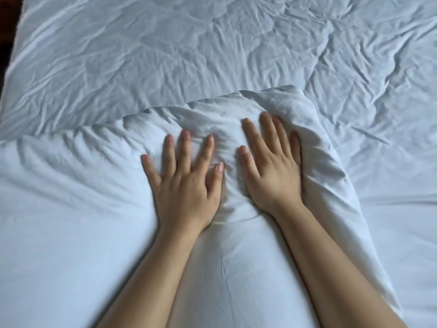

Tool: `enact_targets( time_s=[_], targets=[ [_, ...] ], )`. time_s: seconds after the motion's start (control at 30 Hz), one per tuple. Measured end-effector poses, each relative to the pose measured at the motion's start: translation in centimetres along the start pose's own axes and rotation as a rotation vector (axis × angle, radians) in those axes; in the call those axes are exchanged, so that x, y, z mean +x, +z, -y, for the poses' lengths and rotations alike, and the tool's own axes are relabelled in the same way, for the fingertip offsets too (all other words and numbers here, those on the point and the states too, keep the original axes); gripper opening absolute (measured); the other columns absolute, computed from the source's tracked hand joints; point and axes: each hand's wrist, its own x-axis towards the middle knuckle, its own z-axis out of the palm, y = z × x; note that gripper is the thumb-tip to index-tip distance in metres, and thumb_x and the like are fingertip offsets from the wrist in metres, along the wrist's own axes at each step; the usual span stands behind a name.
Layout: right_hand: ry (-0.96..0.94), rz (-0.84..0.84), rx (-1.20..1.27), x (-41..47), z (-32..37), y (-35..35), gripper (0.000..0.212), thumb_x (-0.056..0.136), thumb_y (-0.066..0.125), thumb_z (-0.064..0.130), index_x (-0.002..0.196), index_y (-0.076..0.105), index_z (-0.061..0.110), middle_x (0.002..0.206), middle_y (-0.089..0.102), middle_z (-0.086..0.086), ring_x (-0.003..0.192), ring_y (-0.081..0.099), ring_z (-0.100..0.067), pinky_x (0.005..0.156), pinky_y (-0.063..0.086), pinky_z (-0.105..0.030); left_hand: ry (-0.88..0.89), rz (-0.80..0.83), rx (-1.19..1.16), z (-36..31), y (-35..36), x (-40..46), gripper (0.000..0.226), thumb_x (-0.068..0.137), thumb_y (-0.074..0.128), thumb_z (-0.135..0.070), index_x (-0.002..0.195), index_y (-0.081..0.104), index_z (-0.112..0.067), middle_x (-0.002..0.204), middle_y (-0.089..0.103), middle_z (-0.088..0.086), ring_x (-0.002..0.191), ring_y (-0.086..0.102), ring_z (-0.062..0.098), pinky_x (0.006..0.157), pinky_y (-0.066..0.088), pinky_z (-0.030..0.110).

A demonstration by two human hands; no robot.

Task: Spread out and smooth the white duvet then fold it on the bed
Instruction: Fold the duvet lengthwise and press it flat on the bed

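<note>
The white duvet [71,209] lies across the bed, and a folded-over layer of it fills the near half of the view. The corner of that layer [290,102] sits just beyond my fingertips, and its folded edge runs off to the left. My left hand [186,181] presses flat on the top layer with its fingers spread. Beside it, my right hand [272,162] also lies flat with straight fingers, close to the raised right edge of the fold. Beyond the fold, the lower layer [189,48] is heavily wrinkled.
A dark strip, perhaps floor or bed frame [7,39], shows past the bed's left edge at the top left. White fabric fills the rest of the view.
</note>
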Motion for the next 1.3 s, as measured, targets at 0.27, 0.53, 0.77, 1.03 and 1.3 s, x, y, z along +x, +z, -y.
enact_targets(
  time_s=[0.27, 0.53, 0.77, 1.03, 1.3],
  targets=[
    [-0.004, 0.053, -0.026, -0.7, 0.7, -1.1, 0.066, 0.09, 0.009, 0.056, 0.15, 0.02, 0.034, 0.16, 0.011, 0.001, 0.147, 0.004, -0.016, 0.114, -0.01, -0.032, -0.016, 0.104, 0.016, -0.4, -1.9, -0.5, 0.058, 0.092, 0.02, -0.056, 0.144, 0.037, -0.036, 0.152, 0.037, 0.005, 0.143, 0.027, 0.028, 0.111, 0.007, 0.065],
    [0.09, 0.156, -0.16, 6.5, -0.3, -5.3, 0.052, 0.098, 0.022, 0.055, 0.147, 0.026, 0.039, 0.16, 0.011, 0.005, 0.147, -0.001, -0.016, 0.116, -0.005, -0.044, -0.055, 0.205, -0.083, -0.9, -4.5, 6.4, 0.051, 0.099, 0.015, -0.051, 0.149, 0.009, -0.045, 0.161, 0.002, -0.005, 0.148, 0.0, 0.023, 0.111, -0.004, 0.065],
    [0.147, 0.129, -0.06, 5.8, -2.1, -2.1, 0.049, 0.099, 0.023, 0.052, 0.147, 0.022, 0.044, 0.16, 0.008, 0.011, 0.147, -0.001, -0.011, 0.118, -0.001, -0.039, -0.044, 0.166, -0.082, -1.1, -0.8, 5.8, 0.062, 0.086, 0.003, -0.056, 0.147, 0.009, -0.048, 0.161, 0.002, -0.007, 0.148, -0.002, 0.02, 0.111, -0.011, 0.062],
    [0.179, 0.139, -0.033, 4.6, -3.5, 0.4, 0.051, 0.098, 0.023, 0.054, 0.147, 0.021, 0.044, 0.159, 0.011, 0.01, 0.146, 0.008, -0.013, 0.117, 0.012, -0.039, -0.066, 0.254, -0.091, -1.4, 2.5, 4.9, 0.071, 0.08, -0.009, -0.059, 0.148, 0.008, -0.047, 0.16, 0.01, -0.007, 0.148, 0.006, 0.018, 0.113, -0.008, 0.059],
    [0.197, 0.207, -0.097, -1.1, 2.6, -5.7, 0.055, 0.098, 0.021, 0.054, 0.15, 0.012, 0.04, 0.161, 0.0, 0.002, 0.148, -0.005, -0.019, 0.118, -0.002, -0.043, -0.019, 0.319, 0.048, 1.0, -5.4, 0.5, 0.055, 0.096, 0.002, -0.051, 0.15, -0.001, -0.04, 0.161, 0.006, 0.0, 0.148, 0.002, 0.021, 0.115, -0.007, 0.055]
  ],
)
